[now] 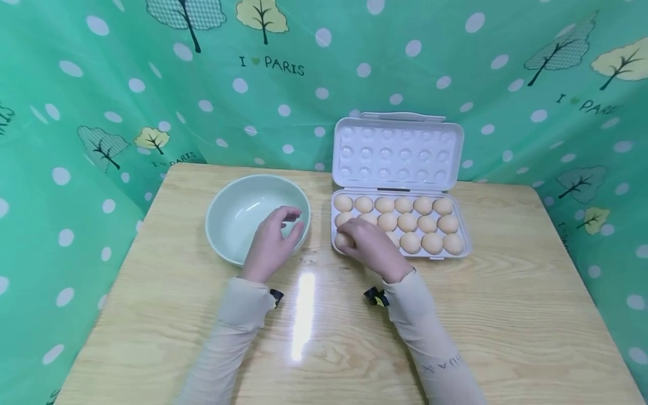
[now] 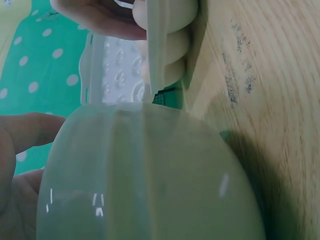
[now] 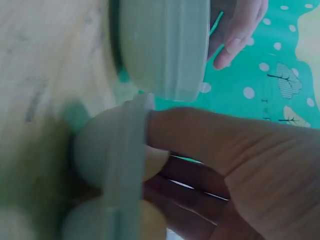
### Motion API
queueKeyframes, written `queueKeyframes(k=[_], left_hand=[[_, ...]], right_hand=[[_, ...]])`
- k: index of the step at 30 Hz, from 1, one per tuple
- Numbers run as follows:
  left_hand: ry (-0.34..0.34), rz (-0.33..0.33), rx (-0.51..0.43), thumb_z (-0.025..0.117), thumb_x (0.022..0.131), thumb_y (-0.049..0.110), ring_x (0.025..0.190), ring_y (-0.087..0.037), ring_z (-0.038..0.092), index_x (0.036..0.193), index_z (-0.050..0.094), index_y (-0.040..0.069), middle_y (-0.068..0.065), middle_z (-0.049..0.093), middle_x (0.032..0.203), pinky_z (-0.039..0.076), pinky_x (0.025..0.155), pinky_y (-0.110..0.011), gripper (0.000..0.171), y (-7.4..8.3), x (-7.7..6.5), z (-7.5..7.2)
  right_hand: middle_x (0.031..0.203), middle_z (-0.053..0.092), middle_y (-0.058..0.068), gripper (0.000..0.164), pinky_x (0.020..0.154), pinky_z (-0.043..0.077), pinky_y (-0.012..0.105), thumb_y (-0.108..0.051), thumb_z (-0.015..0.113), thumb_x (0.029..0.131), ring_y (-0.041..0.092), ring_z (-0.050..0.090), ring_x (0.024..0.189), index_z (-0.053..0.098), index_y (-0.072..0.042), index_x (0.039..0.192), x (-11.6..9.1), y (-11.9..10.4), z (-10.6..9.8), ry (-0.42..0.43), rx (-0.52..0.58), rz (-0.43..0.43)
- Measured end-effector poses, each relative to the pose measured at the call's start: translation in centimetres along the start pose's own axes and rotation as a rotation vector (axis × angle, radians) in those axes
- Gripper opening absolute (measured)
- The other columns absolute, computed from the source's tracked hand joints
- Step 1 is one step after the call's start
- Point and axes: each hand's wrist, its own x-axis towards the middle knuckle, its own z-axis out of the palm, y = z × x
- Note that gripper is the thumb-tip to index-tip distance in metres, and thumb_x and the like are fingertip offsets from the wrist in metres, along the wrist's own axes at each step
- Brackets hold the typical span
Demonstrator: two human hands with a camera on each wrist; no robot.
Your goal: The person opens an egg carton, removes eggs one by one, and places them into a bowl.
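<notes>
Over the right side of a pale green bowl (image 1: 219, 216), my left hand (image 1: 270, 244) hovers with loosely curved fingers, holding nothing. My right hand (image 1: 372, 244) is at the front left corner of a lidded egg box (image 1: 468, 247). Its thumb and fingers close around the corner egg (image 1: 344, 242), which still sits in its hollow. In the right wrist view, the thumb lies at the box's rim beside that egg (image 3: 159, 162); the fingertips are partly hidden. Rows of brown eggs (image 1: 407, 222) fill the box, some covered by the right hand.
The egg box's lid (image 1: 397, 152) stands raised at the back, near a green patterned curtain (image 1: 283, 129). A wooden table (image 1: 506, 315) carries the bowl and box, with a gap between them. A bright reflection lies on the tabletop between the forearms.
</notes>
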Motion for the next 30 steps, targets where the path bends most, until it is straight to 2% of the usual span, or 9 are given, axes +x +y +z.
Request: queueKeyframes(k=[2,6,10,14,18,21,26,30], left_hand=[[-0.002,0.009,0.000,0.058,0.100,0.022,0.121,-0.025,0.058,0.127,0.059,0.007,-0.008,0.063,0.127,0.047,0.105,-0.044,0.031,0.0,0.1,-0.3],[0.017,0.004,-0.002,0.058,0.100,0.022,0.122,-0.026,0.057,0.128,0.059,0.007,-0.008,0.062,0.127,0.043,0.109,-0.044,0.031,-0.1,-0.3,-1.2],[0.026,-0.002,-0.001,0.058,0.100,0.022,0.123,-0.026,0.056,0.128,0.059,0.007,-0.008,0.062,0.128,0.041,0.111,-0.044,0.031,-0.4,-0.8,-2.0],[0.001,0.000,0.000,0.057,0.101,0.022,0.125,-0.027,0.055,0.129,0.058,0.008,-0.008,0.061,0.129,0.040,0.112,-0.045,0.032,-0.4,-0.9,-2.0],[0.008,0.024,-0.008,0.058,0.100,0.021,0.124,-0.026,0.055,0.128,0.059,0.008,-0.008,0.062,0.128,0.041,0.111,-0.044,0.031,0.0,-0.8,-1.8],[-0.001,0.059,-0.023,0.059,0.100,0.022,0.123,-0.025,0.054,0.128,0.059,0.008,-0.006,0.061,0.128,0.043,0.109,-0.043,0.032,0.4,-0.5,-1.3],[-0.027,0.103,-0.018,0.063,0.098,0.023,0.122,-0.024,0.055,0.128,0.059,0.009,-0.005,0.061,0.128,0.045,0.107,-0.042,0.034,0.9,-0.4,-0.5],[-0.035,0.162,-0.019,0.069,0.094,0.020,0.122,-0.023,0.055,0.130,0.058,0.009,-0.005,0.060,0.129,0.044,0.108,-0.042,0.039,1.2,-0.4,0.0]], right_hand=[[0.079,0.058,0.002,0.006,0.069,0.049,0.031,-0.006,0.068,0.085,0.017,0.053,0.075,0.064,-0.009,0.081,0.6,-0.1,-0.1,-0.013,-0.022,-0.020],[0.074,0.052,0.003,0.010,0.066,0.048,0.032,-0.003,0.068,0.079,0.018,0.050,0.072,0.060,-0.007,0.075,1.8,-0.5,0.0,-0.025,-0.009,-0.035],[0.082,0.059,0.003,0.010,0.073,0.051,0.032,-0.006,0.072,0.078,0.019,0.055,0.079,0.066,-0.007,0.086,2.3,-1.1,0.5,-0.023,0.019,-0.026],[0.098,0.069,0.006,0.027,0.085,0.056,0.035,-0.012,0.076,0.079,0.021,0.064,0.092,0.071,-0.004,0.105,2.1,-1.7,0.3,0.003,0.058,0.058],[0.109,0.070,0.011,0.033,0.087,0.057,0.037,-0.015,0.077,0.082,0.024,0.066,0.099,0.070,-0.002,0.111,1.5,-1.9,-0.5,0.085,0.127,0.126],[0.107,0.070,0.011,0.033,0.085,0.058,0.036,-0.013,0.077,0.083,0.024,0.067,0.097,0.070,0.000,0.112,0.7,-1.8,-1.0,0.181,0.182,0.137],[0.103,0.070,0.007,0.030,0.088,0.058,0.032,-0.013,0.076,0.086,0.019,0.067,0.097,0.069,-0.002,0.113,-0.3,-1.6,-1.2,0.268,0.280,0.129],[0.105,0.070,0.007,0.032,0.089,0.058,0.031,-0.015,0.077,0.087,0.017,0.068,0.098,0.068,-0.002,0.115,-0.4,-1.8,-1.3,0.323,0.361,0.083]])
